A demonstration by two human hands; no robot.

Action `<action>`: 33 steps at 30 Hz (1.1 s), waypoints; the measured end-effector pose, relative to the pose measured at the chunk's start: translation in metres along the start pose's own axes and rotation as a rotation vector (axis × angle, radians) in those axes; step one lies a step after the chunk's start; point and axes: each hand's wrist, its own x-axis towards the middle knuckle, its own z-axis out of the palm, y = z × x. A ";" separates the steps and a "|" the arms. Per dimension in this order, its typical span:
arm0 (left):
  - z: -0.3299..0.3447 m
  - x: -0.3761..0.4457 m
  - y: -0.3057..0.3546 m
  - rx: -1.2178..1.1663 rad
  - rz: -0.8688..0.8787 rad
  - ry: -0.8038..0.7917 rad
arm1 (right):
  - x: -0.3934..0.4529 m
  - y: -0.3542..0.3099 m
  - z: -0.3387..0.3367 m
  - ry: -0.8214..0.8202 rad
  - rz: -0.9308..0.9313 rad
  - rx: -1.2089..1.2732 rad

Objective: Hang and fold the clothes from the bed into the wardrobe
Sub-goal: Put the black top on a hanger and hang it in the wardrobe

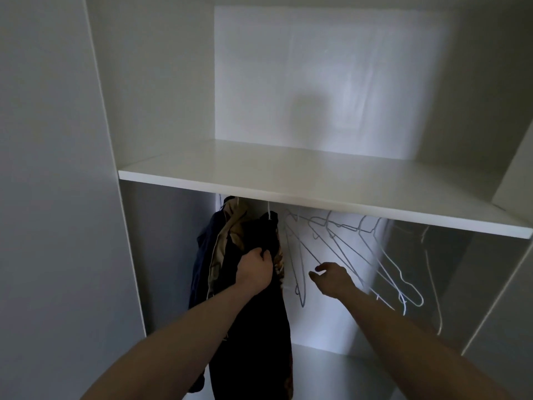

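Observation:
A dark garment [253, 327] hangs on a white hanger under the wardrobe shelf [288, 180]. My left hand [255, 268] grips its fabric near the shoulder. Behind it on the left hang a tan garment [223, 243] and a navy one [206, 255]. To the right, several bare wire hangers [346, 249] dangle from the hidden rail. My right hand [331, 277] is among them with fingers loosely spread, touching or almost touching one wire; it holds nothing that I can see.
The shelf's front edge juts out just above the clothes. The wardrobe's left side panel [127, 255] and right side panel [496, 298] close in the hanging space. An open door edge [513, 174] stands at the right.

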 end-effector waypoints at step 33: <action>-0.042 0.058 -0.010 0.275 -0.147 -0.552 | -0.020 -0.079 0.042 -0.077 0.115 0.189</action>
